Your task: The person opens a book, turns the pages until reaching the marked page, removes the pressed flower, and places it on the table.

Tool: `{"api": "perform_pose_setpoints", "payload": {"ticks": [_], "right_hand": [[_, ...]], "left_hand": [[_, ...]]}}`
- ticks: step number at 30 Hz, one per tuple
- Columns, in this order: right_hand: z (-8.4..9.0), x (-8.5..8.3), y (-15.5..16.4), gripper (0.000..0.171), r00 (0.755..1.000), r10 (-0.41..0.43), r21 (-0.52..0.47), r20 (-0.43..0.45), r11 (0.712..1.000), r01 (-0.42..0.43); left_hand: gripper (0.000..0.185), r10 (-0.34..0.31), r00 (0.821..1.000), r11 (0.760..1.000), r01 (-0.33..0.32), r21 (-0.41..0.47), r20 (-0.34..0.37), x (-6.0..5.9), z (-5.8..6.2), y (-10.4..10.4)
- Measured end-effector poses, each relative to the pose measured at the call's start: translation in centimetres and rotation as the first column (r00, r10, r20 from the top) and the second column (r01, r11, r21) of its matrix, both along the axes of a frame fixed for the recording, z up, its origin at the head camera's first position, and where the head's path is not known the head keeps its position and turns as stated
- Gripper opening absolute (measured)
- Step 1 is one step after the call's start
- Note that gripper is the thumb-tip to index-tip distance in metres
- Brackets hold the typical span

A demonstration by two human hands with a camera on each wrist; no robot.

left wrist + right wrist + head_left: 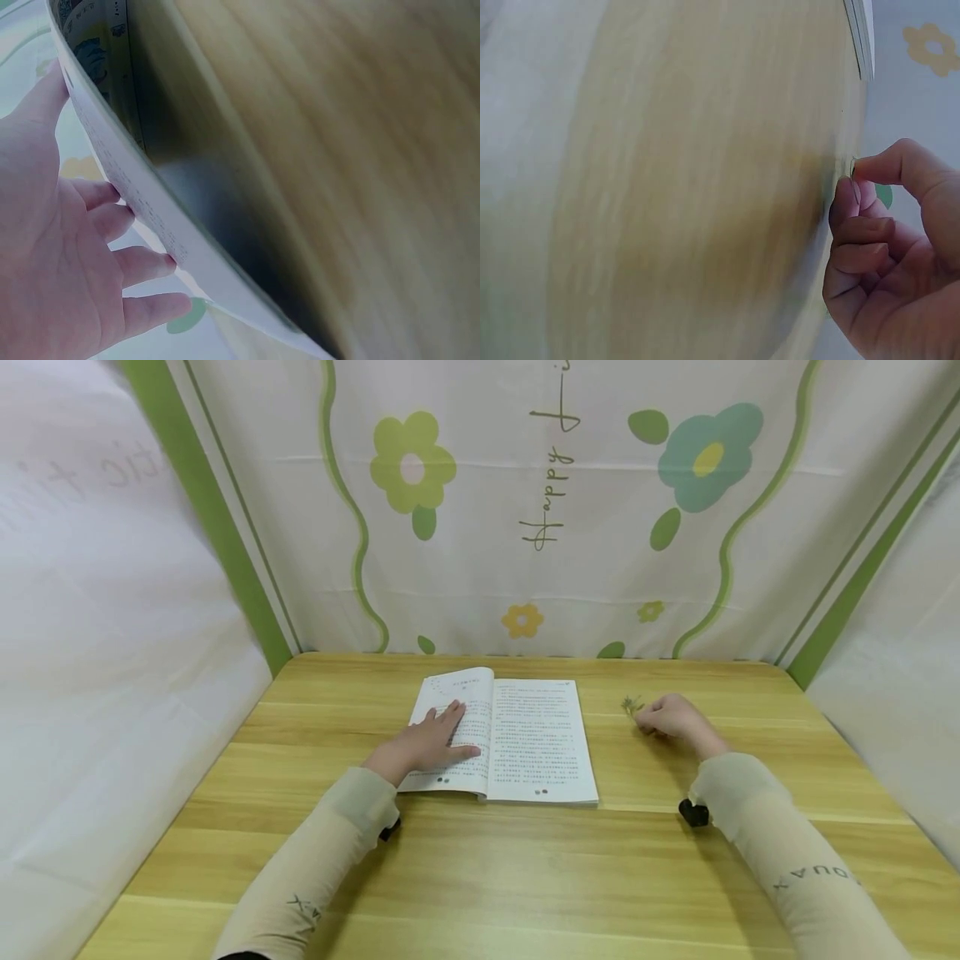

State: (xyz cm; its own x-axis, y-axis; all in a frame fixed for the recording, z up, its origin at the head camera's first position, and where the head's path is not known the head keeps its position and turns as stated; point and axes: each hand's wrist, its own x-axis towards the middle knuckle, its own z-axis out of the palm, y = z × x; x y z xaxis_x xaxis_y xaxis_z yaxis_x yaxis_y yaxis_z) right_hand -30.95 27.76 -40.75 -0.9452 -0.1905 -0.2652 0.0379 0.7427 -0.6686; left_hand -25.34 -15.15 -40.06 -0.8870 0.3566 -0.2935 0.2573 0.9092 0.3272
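Note:
An open book with printed pages lies on the wooden table. My left hand rests spread over its left page, fingers straight and thumb out to the side. In the left wrist view the fingers of that hand touch the page, which bulges up from the table. To the right of the book, my right hand pinches a small dried plant sprig between thumb and forefinger, close over the tabletop. The right wrist view shows the other fingers of this hand curled in, with most of the sprig hidden.
The wooden table extends toward me in front of the book. A white curtain with printed flowers hangs along its far edge, and plain white cloth walls stand at both sides. Black wrist straps show under the sleeves.

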Motion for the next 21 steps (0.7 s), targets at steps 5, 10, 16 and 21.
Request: {"api": "perform_pose_setpoints", "payload": {"ticks": [5, 10, 16, 21], "right_hand": [[-0.21, -0.08, -0.1, 0.039, 1.0, 0.002, 0.027, 0.015, 1.0, -0.003], [-0.48, -0.13, -0.19, 0.041, 1.0, 0.004, 0.036, -0.001, 0.999, -0.004], [-0.62, -0.09, -0.21, 0.036, 1.0, -0.006, 0.034, -0.006, 0.999, 0.007], [-0.65, 0.06, -0.21, 0.033, 1.0, -0.004, 0.013, 0.007, 1.0, 0.004]], "left_hand": [[0.096, 0.0, 1.0, 1.0, 0.0, 0.0, -0.003, 0.05, 0.03, -0.02], [0.095, -0.001, 1.0, 1.0, 0.001, 0.006, -0.002, 0.03, 0.2, -0.04], [0.095, -0.004, 1.0, 1.0, 0.004, 0.011, -0.002, 0.12, 0.46, -0.02], [0.094, -0.021, 1.0, 1.0, 0.021, 0.022, 0.002, 0.24, 0.69, -0.01]]}}
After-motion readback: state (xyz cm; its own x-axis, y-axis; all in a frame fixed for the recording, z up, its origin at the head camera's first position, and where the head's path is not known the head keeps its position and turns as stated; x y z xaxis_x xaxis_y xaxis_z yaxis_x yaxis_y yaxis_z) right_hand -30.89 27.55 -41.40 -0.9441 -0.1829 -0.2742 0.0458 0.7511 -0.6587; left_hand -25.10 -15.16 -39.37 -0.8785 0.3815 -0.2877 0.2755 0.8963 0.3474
